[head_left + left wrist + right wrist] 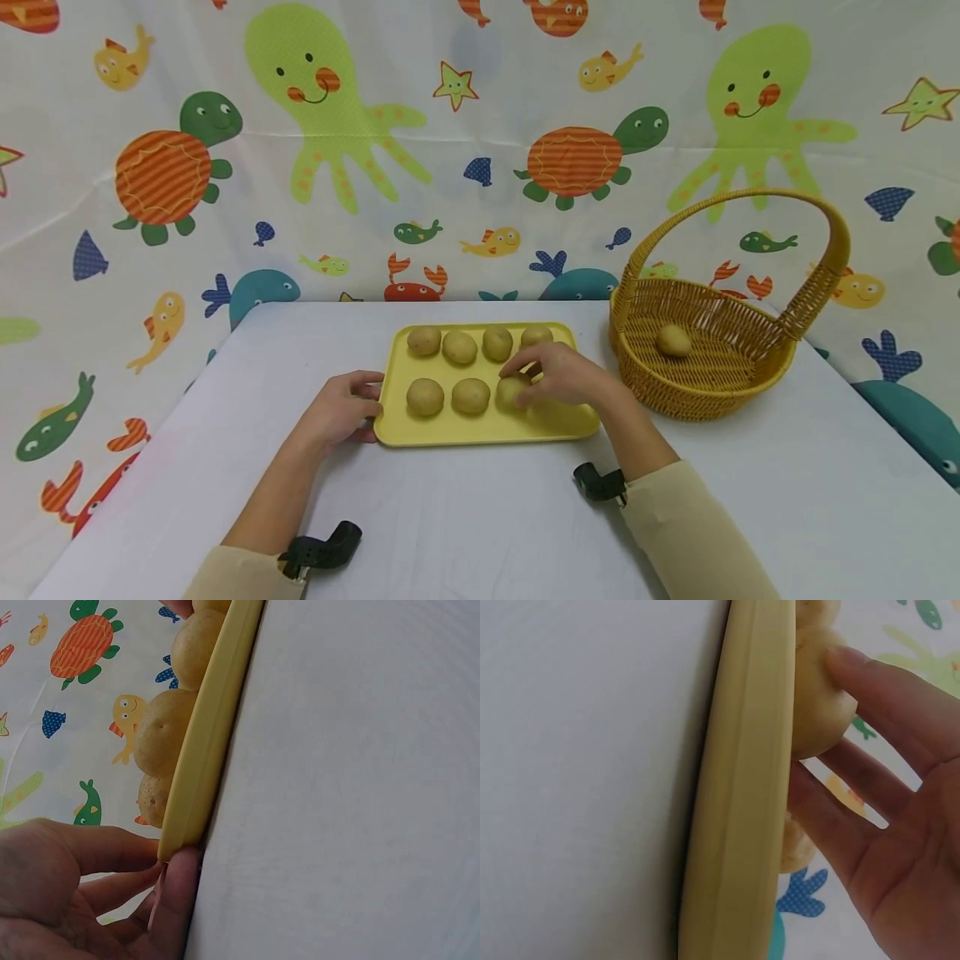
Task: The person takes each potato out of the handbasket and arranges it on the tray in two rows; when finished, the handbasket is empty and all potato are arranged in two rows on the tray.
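A yellow tray point(450, 432) lies on the white table with potatoes in two rows. My left hand point(345, 408) is at the tray's left edge; in the left wrist view its thumb point(180, 889) and forefinger pinch the near corner. My right hand point(562, 373) reaches over the tray's right part and grips the rightmost potato point(512, 390) of the near row. Seen from the right wrist, the thumb lies on this potato point(821, 705) and the other fingers reach round its far side. Two more potatoes, one in the middle point(471, 396) and one at the left point(425, 397), share that row.
Behind them runs a far row of several potatoes point(460, 347). Right of the tray stands a wicker basket point(697, 396) with a tall arched handle; one potato point(673, 341) lies inside. A curtain point(480, 250) printed with sea animals hangs behind the table.
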`<state>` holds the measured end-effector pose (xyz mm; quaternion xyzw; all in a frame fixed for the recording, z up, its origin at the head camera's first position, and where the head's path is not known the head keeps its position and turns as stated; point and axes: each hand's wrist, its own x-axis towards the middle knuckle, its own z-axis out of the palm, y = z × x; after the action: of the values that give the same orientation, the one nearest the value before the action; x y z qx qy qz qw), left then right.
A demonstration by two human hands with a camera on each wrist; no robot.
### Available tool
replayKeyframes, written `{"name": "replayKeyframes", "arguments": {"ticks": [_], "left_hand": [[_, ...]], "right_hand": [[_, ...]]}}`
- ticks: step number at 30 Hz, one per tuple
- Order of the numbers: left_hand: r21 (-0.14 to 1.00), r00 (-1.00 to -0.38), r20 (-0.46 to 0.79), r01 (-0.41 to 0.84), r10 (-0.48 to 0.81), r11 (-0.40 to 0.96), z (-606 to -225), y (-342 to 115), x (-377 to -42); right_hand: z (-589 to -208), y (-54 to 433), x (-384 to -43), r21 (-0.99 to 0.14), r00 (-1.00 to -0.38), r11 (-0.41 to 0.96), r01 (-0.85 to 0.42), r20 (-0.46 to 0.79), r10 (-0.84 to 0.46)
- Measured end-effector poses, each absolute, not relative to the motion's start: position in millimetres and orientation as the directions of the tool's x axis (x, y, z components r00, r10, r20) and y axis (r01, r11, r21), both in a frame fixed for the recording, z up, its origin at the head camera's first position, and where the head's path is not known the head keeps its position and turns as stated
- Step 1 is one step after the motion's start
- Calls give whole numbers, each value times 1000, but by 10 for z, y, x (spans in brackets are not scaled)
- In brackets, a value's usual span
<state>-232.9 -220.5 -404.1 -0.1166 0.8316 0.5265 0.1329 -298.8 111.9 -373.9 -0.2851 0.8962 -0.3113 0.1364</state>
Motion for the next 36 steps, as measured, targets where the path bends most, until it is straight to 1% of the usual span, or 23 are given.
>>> {"name": "replayKeyframes", "arguments": {"ticks": [10,20,28,36], "left_hand": [[847,-939,-339,-330,-56,417,-4049,-2209,-2343],[855,-945,-326,-311,-36,416,-4052,-2217,-2333],[851,-942,-332,-320,-45,416,-4049,-2212,-2334],[857,-947,-320,-305,-35,417,-4050,-2215,-2331]], "right_hand": [[-3737,1104,-2977,-642,-783,642,-419,-103,-613],[-3655,1200,-2967,-680,-780,605,-414,-77,-621],[-3512,1296,-2970,-708,-792,552,-441,18,-610],[-3400,1381,-2950,-743,-808,511,-432,67,-586]]}}
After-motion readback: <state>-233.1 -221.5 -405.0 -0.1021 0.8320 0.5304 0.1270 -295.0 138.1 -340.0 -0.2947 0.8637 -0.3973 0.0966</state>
